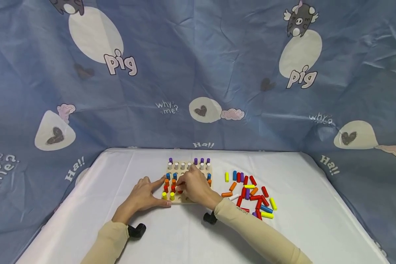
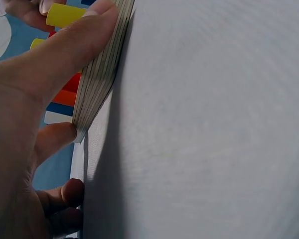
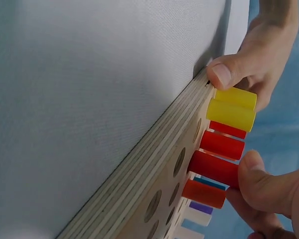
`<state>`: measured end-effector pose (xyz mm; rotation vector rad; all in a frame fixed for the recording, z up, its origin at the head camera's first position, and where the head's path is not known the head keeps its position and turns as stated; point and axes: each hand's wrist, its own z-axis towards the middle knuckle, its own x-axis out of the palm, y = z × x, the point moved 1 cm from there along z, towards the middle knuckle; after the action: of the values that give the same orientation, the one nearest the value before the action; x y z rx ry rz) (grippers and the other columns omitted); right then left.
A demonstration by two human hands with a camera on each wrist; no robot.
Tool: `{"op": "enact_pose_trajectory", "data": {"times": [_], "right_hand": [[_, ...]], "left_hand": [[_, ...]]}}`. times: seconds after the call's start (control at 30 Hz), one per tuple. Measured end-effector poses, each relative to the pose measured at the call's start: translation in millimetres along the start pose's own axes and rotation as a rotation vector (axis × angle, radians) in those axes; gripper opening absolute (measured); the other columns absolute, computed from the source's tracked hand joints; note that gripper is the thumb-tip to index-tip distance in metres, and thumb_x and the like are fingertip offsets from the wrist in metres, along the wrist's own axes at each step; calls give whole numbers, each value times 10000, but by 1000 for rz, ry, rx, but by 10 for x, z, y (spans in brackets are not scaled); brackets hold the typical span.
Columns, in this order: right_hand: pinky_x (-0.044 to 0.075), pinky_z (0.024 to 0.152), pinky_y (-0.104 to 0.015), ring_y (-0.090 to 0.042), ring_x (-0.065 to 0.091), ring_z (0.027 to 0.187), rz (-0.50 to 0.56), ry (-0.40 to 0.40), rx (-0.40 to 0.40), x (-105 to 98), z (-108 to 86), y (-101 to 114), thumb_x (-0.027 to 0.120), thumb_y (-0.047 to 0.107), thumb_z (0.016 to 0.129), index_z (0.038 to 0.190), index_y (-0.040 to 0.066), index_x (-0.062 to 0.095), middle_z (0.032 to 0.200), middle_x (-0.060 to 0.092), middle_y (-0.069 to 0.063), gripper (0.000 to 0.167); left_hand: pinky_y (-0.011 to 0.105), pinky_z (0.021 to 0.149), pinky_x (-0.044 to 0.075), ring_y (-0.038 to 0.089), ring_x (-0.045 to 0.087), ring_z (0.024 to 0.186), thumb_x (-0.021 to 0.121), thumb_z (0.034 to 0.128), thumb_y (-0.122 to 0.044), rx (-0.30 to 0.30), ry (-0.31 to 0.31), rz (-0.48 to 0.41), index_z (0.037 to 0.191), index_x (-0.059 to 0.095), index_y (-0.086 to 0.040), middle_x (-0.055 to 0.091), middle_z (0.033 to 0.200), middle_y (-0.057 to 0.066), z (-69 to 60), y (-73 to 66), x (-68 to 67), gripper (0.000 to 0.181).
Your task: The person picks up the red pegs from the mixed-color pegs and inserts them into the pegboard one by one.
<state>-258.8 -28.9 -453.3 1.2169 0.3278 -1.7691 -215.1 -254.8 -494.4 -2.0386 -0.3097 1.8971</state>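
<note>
A wooden board (image 1: 184, 201) with rows of holes lies on the white table, holding purple, white, blue, orange, red and yellow pegs. At its left side, my left hand (image 1: 144, 194) rests with thumb on the near left corner and index finger on the left edge; the left wrist view shows the thumb (image 2: 65, 55) against the layered edge. Over the board's middle, my right hand (image 1: 196, 186) pinches a red peg (image 3: 215, 168) by its outer end; its other end meets the board at the red row, beside two red pegs. The right hand covers some of the board in the head view.
Loose pegs in red, yellow, blue, orange, purple and white lie scattered right of the board, among them a yellow peg (image 1: 226, 177) and a blue one (image 1: 266, 209). The right forearm passes close to the near ones. A blue printed cloth (image 1: 165, 73) hangs behind the table.
</note>
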Motion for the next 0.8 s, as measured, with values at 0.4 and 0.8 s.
{"op": "enact_pose_trajectory", "data": {"times": [0.4, 0.8], "right_hand": [[402, 748, -272, -145, 575, 773, 5, 54, 13, -19, -3, -39, 867, 64, 854, 848, 139, 862, 820, 808, 39, 75], [407, 824, -329, -88, 722, 733, 30, 109, -41, -10, 13, -47, 881, 138, 881, 880, 123, 872, 848, 819, 32, 18]], "left_hand": [[371, 723, 291, 244, 382, 850, 881, 653, -759, -14, 1, 0, 1616, 471, -248, 448, 936, 81, -9, -14, -13, 1165], [384, 735, 296, 253, 390, 879, 895, 644, -746, -39, 10, -19, 1619, 465, -260, 475, 976, 101, -19, -39, -18, 1171]]}}
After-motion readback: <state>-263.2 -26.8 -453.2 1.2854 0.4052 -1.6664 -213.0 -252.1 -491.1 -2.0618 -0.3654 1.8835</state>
